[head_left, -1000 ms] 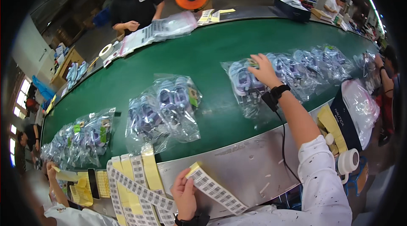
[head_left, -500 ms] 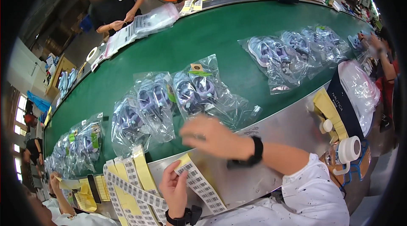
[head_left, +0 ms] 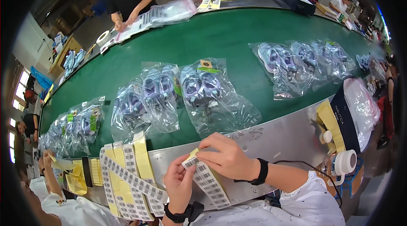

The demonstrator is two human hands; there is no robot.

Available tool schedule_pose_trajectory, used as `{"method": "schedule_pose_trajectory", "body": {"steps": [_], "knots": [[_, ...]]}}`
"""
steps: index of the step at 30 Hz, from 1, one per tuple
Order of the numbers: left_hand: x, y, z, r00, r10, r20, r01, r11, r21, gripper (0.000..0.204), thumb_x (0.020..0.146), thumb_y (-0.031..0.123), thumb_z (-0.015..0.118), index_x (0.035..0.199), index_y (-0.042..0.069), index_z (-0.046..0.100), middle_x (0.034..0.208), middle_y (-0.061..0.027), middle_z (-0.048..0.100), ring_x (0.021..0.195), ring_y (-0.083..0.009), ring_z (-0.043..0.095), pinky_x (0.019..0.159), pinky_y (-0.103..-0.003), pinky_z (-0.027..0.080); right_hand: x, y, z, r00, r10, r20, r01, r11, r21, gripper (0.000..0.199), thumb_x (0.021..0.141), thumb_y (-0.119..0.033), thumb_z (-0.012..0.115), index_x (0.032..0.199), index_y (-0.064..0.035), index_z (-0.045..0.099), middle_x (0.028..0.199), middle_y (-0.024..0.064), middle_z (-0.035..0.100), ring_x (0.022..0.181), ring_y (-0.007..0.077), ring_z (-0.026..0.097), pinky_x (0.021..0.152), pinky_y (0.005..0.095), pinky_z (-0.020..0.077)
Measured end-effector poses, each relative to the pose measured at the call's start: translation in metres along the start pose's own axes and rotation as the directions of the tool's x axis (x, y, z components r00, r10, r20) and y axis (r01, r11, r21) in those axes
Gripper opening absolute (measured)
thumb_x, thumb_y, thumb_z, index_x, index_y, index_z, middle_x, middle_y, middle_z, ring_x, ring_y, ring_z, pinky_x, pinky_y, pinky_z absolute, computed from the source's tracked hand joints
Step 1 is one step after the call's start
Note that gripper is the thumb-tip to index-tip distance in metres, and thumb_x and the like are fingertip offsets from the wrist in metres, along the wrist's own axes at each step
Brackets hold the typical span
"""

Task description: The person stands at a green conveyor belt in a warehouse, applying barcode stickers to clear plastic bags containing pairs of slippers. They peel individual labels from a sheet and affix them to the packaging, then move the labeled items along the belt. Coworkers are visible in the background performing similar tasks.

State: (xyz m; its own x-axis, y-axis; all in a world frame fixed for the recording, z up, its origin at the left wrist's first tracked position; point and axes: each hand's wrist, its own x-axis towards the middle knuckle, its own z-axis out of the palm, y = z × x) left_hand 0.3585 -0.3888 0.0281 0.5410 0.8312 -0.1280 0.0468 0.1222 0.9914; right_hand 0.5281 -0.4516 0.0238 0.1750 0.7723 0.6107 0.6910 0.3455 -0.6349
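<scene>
My left hand (head_left: 179, 183) pinches the upper left edge of a strip of barcode stickers (head_left: 209, 185) on yellow backing paper, which slants down toward my lap. At the strip's top end the fingers of my right hand (head_left: 227, 154) are closed on its edge; whether a single sticker is between them I cannot make out. Just beyond my hands, on the green belt, lies a pair of blue-purple shoes (head_left: 201, 85) in a clear plastic bag (head_left: 224, 115). More bagged shoes (head_left: 159, 88) lie touching it on the left.
More sticker strips (head_left: 129, 175) overlap on the metal ledge (head_left: 271, 141) at left. Bagged shoes lie at far right (head_left: 305, 58) and left (head_left: 78, 126) on the belt (head_left: 220, 31). A dark box (head_left: 345, 115) of plastic bags and a white-lidded jug (head_left: 344, 161) stand right. Co-workers stand around.
My right hand has come back from over the bagged shoes to the strip's top end, and its fingers have closed there. The nearest bag now lies flatter, its open end spread toward me.
</scene>
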Motion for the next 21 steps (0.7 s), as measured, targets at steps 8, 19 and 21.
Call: {"method": "schedule_pose_trajectory", "body": {"steps": [8,19,21], "knots": [[0.004,-0.005,-0.004,0.998,-0.024,0.057,0.018,0.995,0.099,0.029,0.087,-0.006,0.06,0.114,-0.006,0.053,0.096,-0.0102,0.068,0.083,-0.0097,0.065,0.07,-0.019,0.051,-0.002,0.009,0.007,0.987,0.146,0.066,-0.155,0.974,0.167,0.014,0.076,-0.003,0.071,0.089,-0.0016,0.069,0.096,0.009,0.061,0.083,0.0243,0.059,0.07,0.033,0.0485],[0.012,-0.01,-0.001,0.991,-0.075,0.112,0.075,0.997,0.003,0.032,0.088,-0.007,0.06,0.118,-0.007,0.05,0.101,-0.0147,0.067,0.091,-0.0128,0.066,0.075,-0.021,0.053,-0.004,0.016,0.006,0.997,0.052,0.054,-0.058,0.992,0.116,0.012,0.074,0.0,0.071,0.084,-0.0002,0.066,0.096,0.0107,0.061,0.082,0.0268,0.059,0.07,0.0354,0.0483],[0.013,-0.013,-0.002,0.987,-0.076,0.14,0.075,0.997,0.014,0.036,0.088,-0.007,0.059,0.121,-0.007,0.048,0.104,-0.0156,0.066,0.092,-0.0139,0.065,0.076,-0.022,0.053,-0.004,0.017,0.007,0.996,0.069,0.056,-0.076,0.989,0.128,0.012,0.074,0.0,0.071,0.083,0.0003,0.064,0.095,0.0107,0.061,0.082,0.0275,0.059,0.07,0.0359,0.0483]]}}
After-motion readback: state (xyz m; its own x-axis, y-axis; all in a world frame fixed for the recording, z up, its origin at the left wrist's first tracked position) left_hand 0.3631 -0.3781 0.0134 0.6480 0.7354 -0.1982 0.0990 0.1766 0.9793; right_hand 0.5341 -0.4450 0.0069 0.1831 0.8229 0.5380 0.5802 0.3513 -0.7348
